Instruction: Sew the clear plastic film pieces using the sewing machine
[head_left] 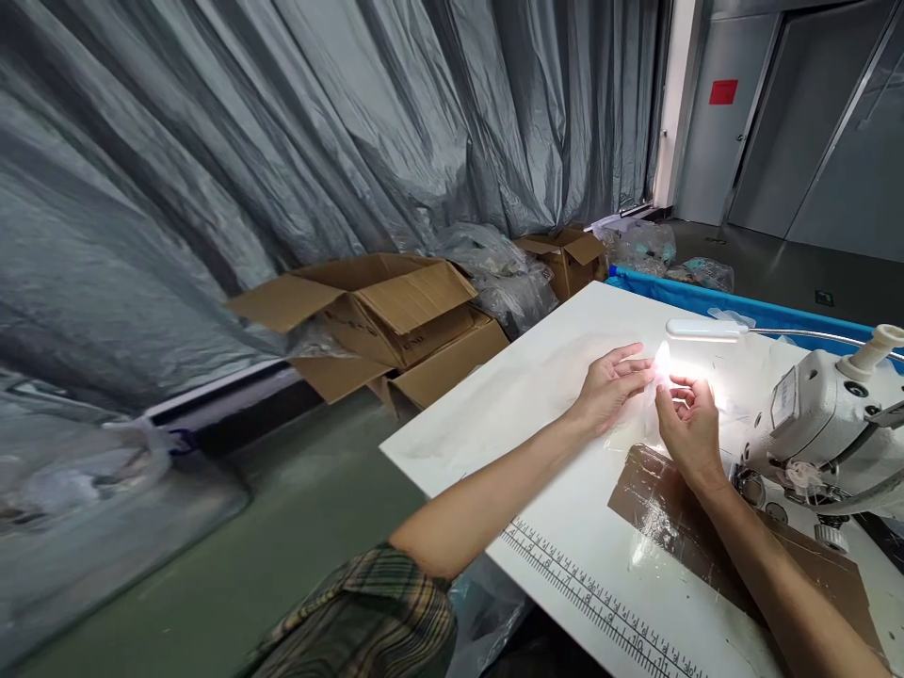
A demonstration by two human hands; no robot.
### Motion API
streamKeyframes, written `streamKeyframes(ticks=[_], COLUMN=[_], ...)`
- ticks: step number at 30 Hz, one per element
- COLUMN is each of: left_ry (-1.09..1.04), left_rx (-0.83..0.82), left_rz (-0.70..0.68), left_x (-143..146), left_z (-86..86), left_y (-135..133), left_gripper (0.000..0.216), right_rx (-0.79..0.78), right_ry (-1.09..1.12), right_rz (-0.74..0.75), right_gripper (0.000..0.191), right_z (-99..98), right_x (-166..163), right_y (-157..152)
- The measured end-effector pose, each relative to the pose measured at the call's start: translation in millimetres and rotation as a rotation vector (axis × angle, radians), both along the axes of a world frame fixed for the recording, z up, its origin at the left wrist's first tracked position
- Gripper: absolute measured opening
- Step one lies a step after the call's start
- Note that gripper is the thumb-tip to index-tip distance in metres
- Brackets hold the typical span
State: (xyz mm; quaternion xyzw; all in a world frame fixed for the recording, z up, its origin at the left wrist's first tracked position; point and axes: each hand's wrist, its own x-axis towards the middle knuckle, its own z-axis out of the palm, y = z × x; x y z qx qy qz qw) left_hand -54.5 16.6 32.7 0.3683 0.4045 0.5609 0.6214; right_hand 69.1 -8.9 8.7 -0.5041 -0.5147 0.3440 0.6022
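Under the lamp, a small, thin white piece (662,363), overexposed by the light, is pinched between both hands; it looks like sheer cloth, but its exact kind cannot be made out. My left hand (611,388) grips its left side with thumb and forefinger, the other fingers stretched out. My right hand (688,428) holds its lower right side with thumb and fingertips, the rest of the fingers curled. Both hands are above the white table (537,377), left of the sewing machine (812,405). A white lamp head (706,330) on a bendy metal neck shines just behind the fingers.
Brown tape-like sheeting (660,490) covers part of the tabletop beneath my right forearm. A printed ruler (593,603) runs along the front edge. Open cardboard boxes (416,320) and clear plastic bags (501,273) stand beyond the table, before a grey curtain (339,122). Blue cloth (734,306) borders the far side.
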Motion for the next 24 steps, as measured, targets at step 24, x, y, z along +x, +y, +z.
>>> streamKeyframes(ticks=[24], left_ry=[0.165], left_rx=[0.252], left_rz=[-0.068], left_x=[0.4], left_z=[-8.7], left_y=[-5.8], left_gripper=[0.062], right_rx=[-0.159], right_ry=[0.064], right_rz=[0.105], right_gripper=[0.040], right_z=[3.0], right_x=[5.0], right_y=[-2.6])
